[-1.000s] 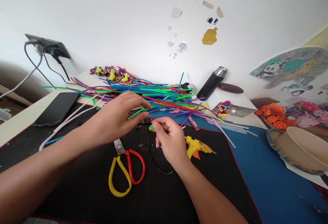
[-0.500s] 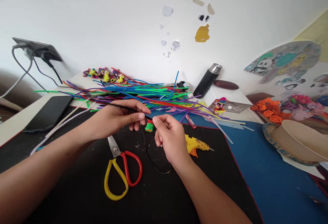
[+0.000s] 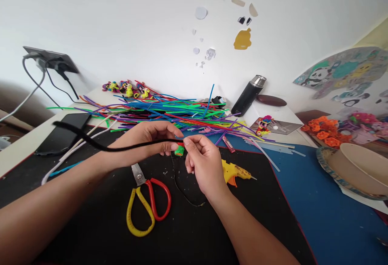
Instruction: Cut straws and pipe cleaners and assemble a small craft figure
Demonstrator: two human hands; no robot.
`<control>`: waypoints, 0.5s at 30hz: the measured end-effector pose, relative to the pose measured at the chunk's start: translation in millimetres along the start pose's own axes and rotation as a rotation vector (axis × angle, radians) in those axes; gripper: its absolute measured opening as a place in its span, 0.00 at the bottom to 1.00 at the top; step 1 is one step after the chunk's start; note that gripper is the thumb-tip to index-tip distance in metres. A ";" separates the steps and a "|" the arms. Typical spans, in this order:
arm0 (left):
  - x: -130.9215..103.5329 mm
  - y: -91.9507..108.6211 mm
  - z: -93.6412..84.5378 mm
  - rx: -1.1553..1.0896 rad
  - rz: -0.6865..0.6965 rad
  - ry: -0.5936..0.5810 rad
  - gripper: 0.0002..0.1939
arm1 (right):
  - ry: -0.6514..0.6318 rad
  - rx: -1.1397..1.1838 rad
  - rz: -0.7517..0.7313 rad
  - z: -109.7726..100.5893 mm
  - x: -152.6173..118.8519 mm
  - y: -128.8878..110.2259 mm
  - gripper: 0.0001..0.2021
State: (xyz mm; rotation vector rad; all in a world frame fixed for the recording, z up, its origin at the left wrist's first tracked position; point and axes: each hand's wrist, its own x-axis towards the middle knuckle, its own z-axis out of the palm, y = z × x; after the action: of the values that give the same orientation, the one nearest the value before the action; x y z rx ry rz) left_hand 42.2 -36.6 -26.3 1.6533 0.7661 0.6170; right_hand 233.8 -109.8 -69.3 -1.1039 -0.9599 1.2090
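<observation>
A black pipe cleaner (image 3: 112,149) runs across the front of my left hand, its far-left end loose and curving upward. My right hand (image 3: 203,160) pinches the other end between thumb and fingers. Right at this pinch sits a small coil (image 3: 179,151) wound in green and red, partly covered by fingers. Loosely curled, my left hand (image 3: 154,135) has its thumb apart from the index finger, whose tip is close to the right thumb. Below lie scissors (image 3: 148,204) with one yellow and one red handle. A yellow glue gun (image 3: 235,171) rests beyond my right hand.
A heap of coloured pipe cleaners (image 3: 169,109) lies along the wall. A phone (image 3: 63,133) is at the left, a black thermos (image 3: 248,97) leans at the back right. A small figure (image 3: 264,125) stands by a white box (image 3: 281,113). Bowls (image 3: 360,168) sit far right.
The black pipe cleaner's loose end has swung from behind my left hand to the front and left. My left thumb has come off it. My right hand keeps its pinch.
</observation>
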 end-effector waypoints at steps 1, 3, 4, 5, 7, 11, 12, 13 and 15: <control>0.0 0.4 0.2 0.010 -0.005 0.014 0.22 | 0.000 -0.001 -0.004 0.0 -0.1 -0.1 0.20; 0.2 0.9 0.7 0.040 -0.002 0.054 0.21 | 0.005 -0.005 -0.009 0.1 -0.3 -0.2 0.19; 0.4 1.1 1.0 0.051 0.004 0.071 0.22 | 0.010 -0.006 -0.011 0.2 -0.4 -0.2 0.18; 0.5 1.3 1.2 0.056 0.010 0.082 0.22 | 0.014 -0.007 -0.011 0.3 -0.4 0.0 0.18; 0.8 1.9 1.9 0.051 0.024 0.093 0.23 | 0.019 -0.009 -0.013 0.3 -0.5 0.7 0.17; 0.7 2.7 4.4 0.045 0.048 0.135 0.22 | 0.008 0.005 -0.011 0.0 -0.2 2.2 0.18; 0.5 2.7 5.0 0.035 0.055 0.157 0.22 | 0.008 0.016 -0.010 0.0 0.0 2.3 0.19; 0.3 2.5 5.5 0.022 0.062 0.182 0.22 | 0.007 0.031 -0.009 -0.1 0.3 2.5 0.19; -0.3 2.0 5.9 0.002 0.088 0.233 0.22 | 0.007 0.067 -0.007 0.0 1.0 2.6 0.21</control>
State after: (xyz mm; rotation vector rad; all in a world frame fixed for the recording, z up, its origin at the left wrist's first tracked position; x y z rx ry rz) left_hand 46.8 -40.8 -25.6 1.6417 0.8641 0.8822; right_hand 233.4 -108.8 -71.9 -1.0501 -0.9110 1.2221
